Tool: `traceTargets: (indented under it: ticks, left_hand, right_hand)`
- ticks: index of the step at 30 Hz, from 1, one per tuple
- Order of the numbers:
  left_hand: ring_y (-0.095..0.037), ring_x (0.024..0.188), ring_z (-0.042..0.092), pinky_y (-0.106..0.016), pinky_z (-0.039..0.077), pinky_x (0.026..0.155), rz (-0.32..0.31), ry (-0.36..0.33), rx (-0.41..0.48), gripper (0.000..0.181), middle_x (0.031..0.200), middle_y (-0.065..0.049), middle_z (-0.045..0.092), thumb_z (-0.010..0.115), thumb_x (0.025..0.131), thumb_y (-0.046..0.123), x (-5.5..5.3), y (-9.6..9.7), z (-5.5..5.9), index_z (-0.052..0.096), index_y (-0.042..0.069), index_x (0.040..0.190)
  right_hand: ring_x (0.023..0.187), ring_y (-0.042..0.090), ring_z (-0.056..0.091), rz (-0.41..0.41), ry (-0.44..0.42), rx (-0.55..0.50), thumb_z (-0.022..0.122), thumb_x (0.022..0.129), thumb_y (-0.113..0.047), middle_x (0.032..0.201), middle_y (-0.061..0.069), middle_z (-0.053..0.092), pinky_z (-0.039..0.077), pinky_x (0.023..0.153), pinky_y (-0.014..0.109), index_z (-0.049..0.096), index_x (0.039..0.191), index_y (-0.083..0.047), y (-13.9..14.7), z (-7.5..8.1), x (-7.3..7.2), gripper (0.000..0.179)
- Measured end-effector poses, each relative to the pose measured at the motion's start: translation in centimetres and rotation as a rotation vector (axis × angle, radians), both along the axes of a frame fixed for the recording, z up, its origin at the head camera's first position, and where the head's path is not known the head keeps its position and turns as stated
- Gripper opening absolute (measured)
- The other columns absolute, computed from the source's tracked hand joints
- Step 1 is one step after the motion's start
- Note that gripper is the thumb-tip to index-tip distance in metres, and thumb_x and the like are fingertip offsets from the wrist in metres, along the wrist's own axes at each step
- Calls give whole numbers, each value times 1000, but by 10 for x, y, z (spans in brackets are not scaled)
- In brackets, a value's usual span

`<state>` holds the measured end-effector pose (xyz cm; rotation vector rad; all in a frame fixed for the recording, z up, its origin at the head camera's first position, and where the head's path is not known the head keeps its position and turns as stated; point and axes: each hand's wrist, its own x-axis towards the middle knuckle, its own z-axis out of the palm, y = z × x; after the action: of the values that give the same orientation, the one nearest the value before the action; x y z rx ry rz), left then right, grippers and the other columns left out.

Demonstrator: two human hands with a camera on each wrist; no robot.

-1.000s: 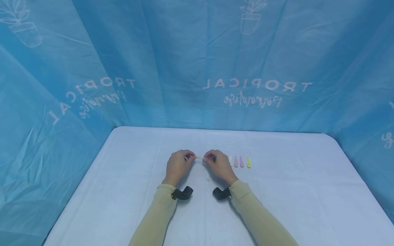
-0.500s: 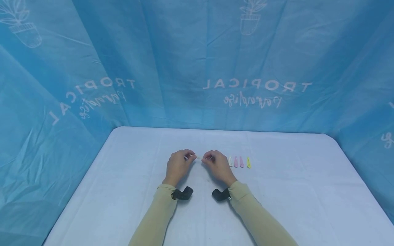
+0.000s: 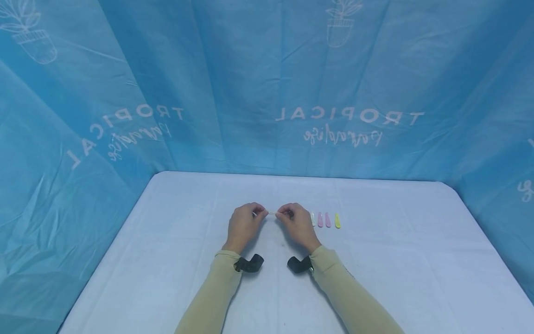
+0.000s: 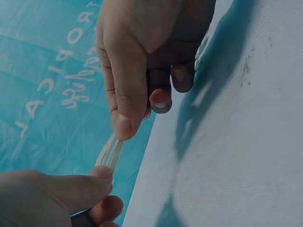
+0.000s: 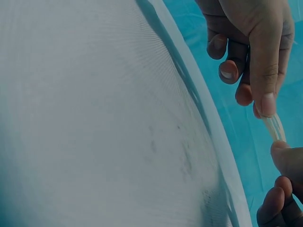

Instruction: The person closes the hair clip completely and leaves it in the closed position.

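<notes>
Thumb and fingers of my left hand (image 3: 243,227) pinch one end of a pale cream snap hair clip (image 4: 109,153). The other end is pinched by my right hand (image 3: 298,227), so the clip spans the small gap between both hands, above the table. Slots run lengthwise through it in the left wrist view, and the right wrist view has it slightly bowed. Fingertips cover both its ends. Right of my right hand, a white hair clip (image 3: 313,219), two pink hair clips (image 3: 320,220) and a yellow hair clip (image 3: 337,221) lie in a row.
A white cloth covers the table (image 3: 267,297). Blue curtains (image 3: 250,93) with mirrored lettering hang behind it and at both sides. Each wrist wears a black camera mount (image 3: 250,263).
Both hands keep their pinch on the cream hair clip. My left hand has shifted slightly right; my right hand has moved only a little. The row of clips stays put.
</notes>
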<state>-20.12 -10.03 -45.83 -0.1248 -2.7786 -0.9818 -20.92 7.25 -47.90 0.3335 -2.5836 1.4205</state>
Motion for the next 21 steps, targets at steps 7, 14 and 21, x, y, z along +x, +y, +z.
traceTargets:
  ticks: [7, 14, 21]
  left_hand:
    - [-13, 69, 59, -32, 50, 66, -1, 27, -7, 16, 86, -1, 72, 72, 95, 24, 1, 2, 0, 75, 9, 98]
    - [-12, 70, 59, -31, 49, 66, 14, 18, -31, 17, 85, 0, 71, 72, 95, 25, 1, 4, 0, 75, 9, 98]
    - [-13, 72, 61, -31, 50, 67, 26, 36, -43, 17, 85, -1, 71, 72, 95, 25, 2, 7, 1, 75, 9, 97]
  right_hand:
    - [81, 20, 59, -20, -8, -21, 74, 91, -12, 87, 5, 65, 48, 78, 36, 72, 95, -3, -1, -1, 0, 10]
    - [82, 19, 59, -45, -48, -18, 74, 91, -14, 88, 4, 65, 48, 78, 35, 72, 95, -4, -1, -1, 0, 11]
    - [81, 19, 57, -67, -50, -8, 74, 91, -14, 86, 4, 64, 46, 77, 35, 72, 94, -4, -2, -2, -1, 11]
